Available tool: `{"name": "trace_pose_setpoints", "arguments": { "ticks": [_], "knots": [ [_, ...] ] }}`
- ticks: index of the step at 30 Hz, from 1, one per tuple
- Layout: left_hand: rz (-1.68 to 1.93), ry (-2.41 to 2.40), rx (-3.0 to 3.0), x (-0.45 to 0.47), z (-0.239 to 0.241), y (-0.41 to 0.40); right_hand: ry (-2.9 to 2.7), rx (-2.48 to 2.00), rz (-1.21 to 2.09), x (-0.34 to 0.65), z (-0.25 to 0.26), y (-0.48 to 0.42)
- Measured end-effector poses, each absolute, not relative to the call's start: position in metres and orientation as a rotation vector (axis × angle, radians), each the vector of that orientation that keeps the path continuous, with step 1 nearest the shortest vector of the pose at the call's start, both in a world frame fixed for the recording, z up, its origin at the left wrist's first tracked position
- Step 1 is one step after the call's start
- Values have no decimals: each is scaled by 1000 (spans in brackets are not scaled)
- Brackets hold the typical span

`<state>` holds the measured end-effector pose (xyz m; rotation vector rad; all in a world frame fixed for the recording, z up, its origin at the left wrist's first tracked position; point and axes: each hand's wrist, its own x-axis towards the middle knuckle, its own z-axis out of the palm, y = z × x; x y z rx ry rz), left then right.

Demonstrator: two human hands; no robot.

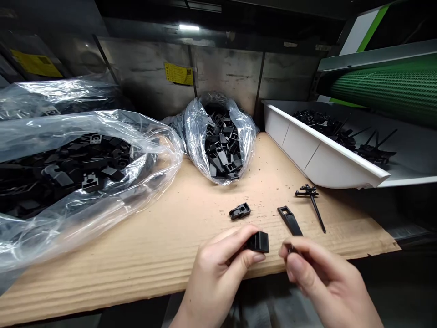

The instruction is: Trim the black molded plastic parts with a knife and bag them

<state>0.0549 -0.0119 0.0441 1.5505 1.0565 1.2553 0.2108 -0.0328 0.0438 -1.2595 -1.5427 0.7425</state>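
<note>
Near the front edge of the cardboard sheet, my left hand (pixel 221 269) pinches a black plastic block (pixel 260 242) between thumb and fingers. Just to its right, my right hand (pixel 317 273) is closed, with a tiny dark piece (pixel 291 248) showing between thumb and fingertips; its kind is too small to make out. Behind my left hand lies a small black plastic part with a round hole (pixel 241 211). Beyond my right hand is a flat black tapered piece with a square opening (pixel 289 220). A thin black sprue with a long stem (pixel 316 207) rests farther right.
Clear plastic bags of black parts (pixel 150 136) stand at left, with another such bag (pixel 251 146) at back centre. A white tray (pixel 300 146) holding black sprues is at right, below a green conveyor belt (pixel 385 89). A metal wall (pixel 225 73) closes the back.
</note>
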Motion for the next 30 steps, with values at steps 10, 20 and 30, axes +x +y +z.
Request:
{"name": "trace_pose_setpoints", "arguments": {
  "ticks": [10,20,30],
  "knots": [
    [1008,825,1248,48,43,-14,-1491,-1374,604,221,41,-29],
    [1180,1054,1376,54,41,-14,-2016,-1020,-9,231,29,-29],
    [1250,1095,1489,56,47,-13,-1933,-1108,-109,222,26,-29]
  ]
}}
